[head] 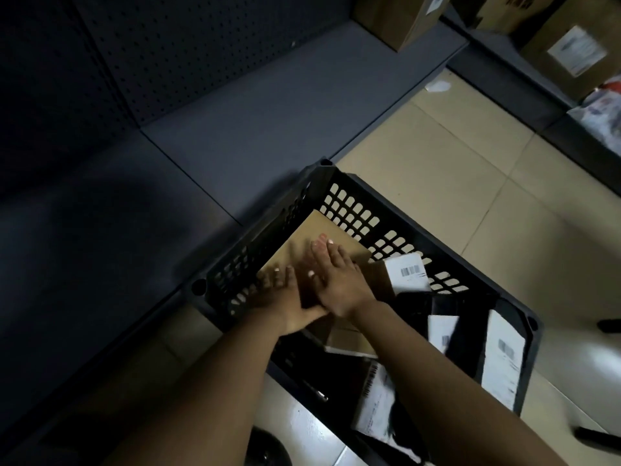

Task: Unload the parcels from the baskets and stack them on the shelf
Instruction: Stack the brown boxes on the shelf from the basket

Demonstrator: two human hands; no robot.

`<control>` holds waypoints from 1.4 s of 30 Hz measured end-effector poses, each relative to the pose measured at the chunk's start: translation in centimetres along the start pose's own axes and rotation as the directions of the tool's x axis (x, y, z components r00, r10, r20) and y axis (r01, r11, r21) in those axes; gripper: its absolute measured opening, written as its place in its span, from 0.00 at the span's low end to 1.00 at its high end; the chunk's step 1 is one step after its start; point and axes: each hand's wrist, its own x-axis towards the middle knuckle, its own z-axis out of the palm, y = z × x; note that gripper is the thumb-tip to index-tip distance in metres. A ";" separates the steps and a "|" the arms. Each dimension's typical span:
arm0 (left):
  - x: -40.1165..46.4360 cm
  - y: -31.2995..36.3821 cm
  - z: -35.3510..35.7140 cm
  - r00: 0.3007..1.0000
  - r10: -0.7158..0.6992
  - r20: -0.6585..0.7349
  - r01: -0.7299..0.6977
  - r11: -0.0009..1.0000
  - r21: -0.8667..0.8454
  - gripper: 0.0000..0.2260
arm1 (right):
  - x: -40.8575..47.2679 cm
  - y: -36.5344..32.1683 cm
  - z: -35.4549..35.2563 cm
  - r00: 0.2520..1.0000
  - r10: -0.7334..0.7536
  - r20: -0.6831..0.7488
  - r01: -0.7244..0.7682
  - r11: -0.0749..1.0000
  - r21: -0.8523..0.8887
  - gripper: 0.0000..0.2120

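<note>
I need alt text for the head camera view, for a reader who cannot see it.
Two bare hands, left hand and right hand, reach into a black plastic basket and rest with straight fingers on a flat brown cardboard parcel. Labelled parcels fill the basket, beside an empty grey shelf.

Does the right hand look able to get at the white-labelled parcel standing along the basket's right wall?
Probably yes. The right hand lies on the brown cardboard parcel inside the black basket; the white-labelled parcel stands uncovered with nothing above it.
</note>
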 end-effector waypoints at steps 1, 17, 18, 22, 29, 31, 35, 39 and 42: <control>-0.3 0.8 0.2 0.999 0.027 0.019 -0.027 1.000 0.004 0.51 | 0.3 0.3 0.3 0.998 0.035 0.044 -0.035 0.999 -0.004 0.29; 3.5 -1.8 -0.7 0.998 -0.055 0.039 0.057 0.998 -0.029 0.57 | 0.7 4.2 3.9 0.879 0.308 0.363 -0.422 0.856 0.297 0.59; 3.9 -1.9 -0.7 0.998 -0.053 0.035 0.054 0.998 -0.027 0.57 | 1.0 3.9 4.1 0.876 0.305 0.373 -0.422 0.859 0.289 0.60; 4.3 -2.9 -0.8 0.998 -0.020 0.061 0.018 0.999 0.026 0.57 | 2.0 3.3 4.8 0.875 0.265 0.405 -0.370 0.906 0.207 0.64; 4.8 -2.9 -0.1 0.999 -0.016 0.047 0.015 1.000 0.013 0.57 | 1.1 2.0 8.3 0.922 0.271 0.277 -0.320 0.935 0.152 0.64; 4.6 -3.1 -0.2 0.999 -0.008 0.044 0.009 1.000 -0.020 0.56 | 1.1 2.6 8.5 0.944 0.253 0.213 -0.308 0.907 0.288 0.67; 4.3 -3.8 -0.4 1.000 0.023 -0.016 -0.023 1.000 -0.017 0.56 | 0.6 3.3 7.8 0.961 0.196 0.195 -0.274 0.776 0.568 0.68; 3.4 -3.1 -0.6 0.993 0.068 -0.092 -0.075 0.995 -0.066 0.54 | -0.3 3.5 7.2 0.969 0.192 0.157 -0.245 0.634 0.733 0.68; 1.6 -2.2 -1.2 0.967 0.158 -0.197 -0.160 0.987 0.008 0.52 | -1.7 3.7 6.2 0.976 0.207 0.074 -0.184 0.584 0.791 0.67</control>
